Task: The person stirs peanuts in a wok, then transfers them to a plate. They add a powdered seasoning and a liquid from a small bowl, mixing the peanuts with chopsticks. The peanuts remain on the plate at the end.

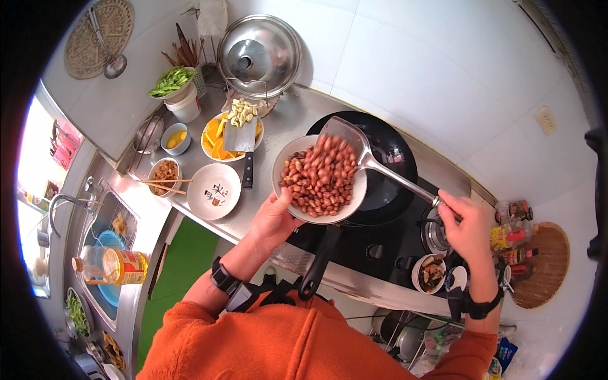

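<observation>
My left hand [273,216] grips the near rim of a white bowl [358,199] heaped with reddish-brown peanuts [323,183]. In my right hand [463,223] is the handle of a metal wok spatula [401,178]; its blade is tilted over the bowl, with peanuts on and below it, some blurred. Behind and partly under the bowl, a black wok [392,199] sits on the stove, its handle pointing towards me. Left of the bowl, a cleaver [240,137] bearing sliced garlic [242,112] lies across a plate of orange slices [216,142].
A white plate [213,190] touches wooden chopsticks [164,181] laid over a bowl of brown food. Egg yolks fill a small bowl [175,139]. A steel lid [259,54] leans on the wall. Another food bowl [429,274] and bottles stand right; the sink [102,308] is left.
</observation>
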`<move>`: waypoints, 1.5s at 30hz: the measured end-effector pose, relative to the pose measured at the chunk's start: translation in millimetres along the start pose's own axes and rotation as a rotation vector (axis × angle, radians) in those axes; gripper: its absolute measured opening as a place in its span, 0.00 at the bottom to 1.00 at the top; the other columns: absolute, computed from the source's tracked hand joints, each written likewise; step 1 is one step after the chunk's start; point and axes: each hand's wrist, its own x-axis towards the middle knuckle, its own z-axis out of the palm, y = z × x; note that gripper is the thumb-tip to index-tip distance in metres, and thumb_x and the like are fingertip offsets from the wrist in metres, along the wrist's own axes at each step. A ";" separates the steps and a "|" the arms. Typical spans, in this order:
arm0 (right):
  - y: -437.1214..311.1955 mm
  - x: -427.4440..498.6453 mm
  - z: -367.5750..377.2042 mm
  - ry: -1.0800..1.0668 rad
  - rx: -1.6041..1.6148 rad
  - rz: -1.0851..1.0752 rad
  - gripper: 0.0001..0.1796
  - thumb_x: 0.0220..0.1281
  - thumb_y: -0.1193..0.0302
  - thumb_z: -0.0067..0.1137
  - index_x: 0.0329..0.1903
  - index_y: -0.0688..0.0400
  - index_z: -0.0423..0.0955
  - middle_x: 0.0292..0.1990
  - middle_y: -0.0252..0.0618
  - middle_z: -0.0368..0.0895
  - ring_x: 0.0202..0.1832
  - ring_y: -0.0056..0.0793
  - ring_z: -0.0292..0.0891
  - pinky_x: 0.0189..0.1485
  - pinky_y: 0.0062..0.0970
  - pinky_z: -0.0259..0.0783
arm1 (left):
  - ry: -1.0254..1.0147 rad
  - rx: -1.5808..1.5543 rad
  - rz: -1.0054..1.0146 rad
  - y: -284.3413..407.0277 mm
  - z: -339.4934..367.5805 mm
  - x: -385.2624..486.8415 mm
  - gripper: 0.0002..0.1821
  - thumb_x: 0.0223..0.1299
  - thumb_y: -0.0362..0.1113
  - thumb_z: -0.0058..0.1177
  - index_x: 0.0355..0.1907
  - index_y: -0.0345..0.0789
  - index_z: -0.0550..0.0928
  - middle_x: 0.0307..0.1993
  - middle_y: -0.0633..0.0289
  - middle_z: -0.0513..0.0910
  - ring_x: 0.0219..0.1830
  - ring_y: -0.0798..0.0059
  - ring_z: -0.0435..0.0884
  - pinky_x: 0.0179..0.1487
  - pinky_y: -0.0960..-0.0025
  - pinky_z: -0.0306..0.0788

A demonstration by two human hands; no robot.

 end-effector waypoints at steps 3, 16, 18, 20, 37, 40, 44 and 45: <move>-15.8 -13.5 -6.4 0.184 -0.280 -0.211 0.14 0.46 0.71 0.59 0.40 0.55 0.77 0.15 0.33 0.65 0.16 0.32 0.64 0.18 0.27 0.59 | -0.035 -0.020 -0.050 -5.3 4.8 4.8 0.38 0.45 0.52 0.58 0.59 0.40 0.61 0.57 0.66 0.66 0.58 0.69 0.65 0.60 0.59 0.60; 53.0 24.1 15.3 -0.246 -0.131 0.326 0.11 0.48 0.65 0.54 0.32 0.57 0.79 0.20 0.45 0.76 0.24 0.38 0.74 0.29 0.31 0.68 | -0.066 0.009 0.137 13.7 -33.4 -11.0 0.46 0.44 0.57 0.57 0.63 0.38 0.54 0.60 0.61 0.61 0.60 0.64 0.62 0.60 0.54 0.60; 68.9 37.1 29.0 -0.409 -0.215 0.438 0.11 0.47 0.64 0.54 0.29 0.56 0.79 0.20 0.44 0.77 0.25 0.37 0.75 0.30 0.30 0.70 | -0.014 0.041 0.166 20.6 -46.5 -25.9 0.48 0.45 0.58 0.56 0.64 0.39 0.51 0.61 0.61 0.59 0.61 0.64 0.61 0.60 0.54 0.60; 79.8 54.7 39.5 -0.568 -0.155 0.548 0.11 0.45 0.64 0.54 0.28 0.56 0.79 0.20 0.43 0.77 0.24 0.37 0.75 0.31 0.30 0.70 | 0.048 0.054 0.207 22.4 -59.2 -38.9 0.49 0.44 0.59 0.56 0.64 0.39 0.50 0.61 0.61 0.58 0.61 0.63 0.61 0.59 0.54 0.61; 54.7 115.8 48.9 -0.304 -0.307 -0.149 0.11 0.46 0.64 0.55 0.35 0.47 0.80 0.25 0.41 0.79 0.29 0.40 0.75 0.33 0.32 0.70 | 0.201 0.054 0.139 -8.6 -100.0 -73.9 0.52 0.38 0.60 0.60 0.64 0.40 0.52 0.61 0.60 0.60 0.60 0.63 0.62 0.58 0.55 0.63; 76.7 107.2 33.3 -0.504 -0.340 0.065 0.11 0.44 0.65 0.56 0.34 0.48 0.81 0.25 0.42 0.79 0.28 0.40 0.75 0.33 0.32 0.70 | 0.201 0.052 0.152 -9.1 -97.8 -71.8 0.52 0.39 0.61 0.60 0.64 0.40 0.52 0.61 0.60 0.59 0.60 0.63 0.62 0.58 0.54 0.63; 108.6 91.9 41.9 -0.657 -0.209 0.203 0.11 0.44 0.65 0.55 0.33 0.48 0.81 0.25 0.42 0.79 0.27 0.36 0.76 0.32 0.30 0.70 | 0.226 0.036 0.166 -7.2 -93.3 -72.2 0.52 0.39 0.60 0.60 0.63 0.37 0.52 0.60 0.60 0.60 0.60 0.64 0.63 0.58 0.57 0.64; 114.9 87.3 48.3 -0.666 -0.154 0.212 0.11 0.44 0.65 0.55 0.33 0.49 0.81 0.25 0.42 0.79 0.27 0.35 0.76 0.32 0.29 0.70 | 0.223 0.017 0.177 -6.7 -92.4 -72.9 0.52 0.39 0.59 0.61 0.63 0.36 0.53 0.60 0.60 0.61 0.59 0.65 0.63 0.58 0.58 0.64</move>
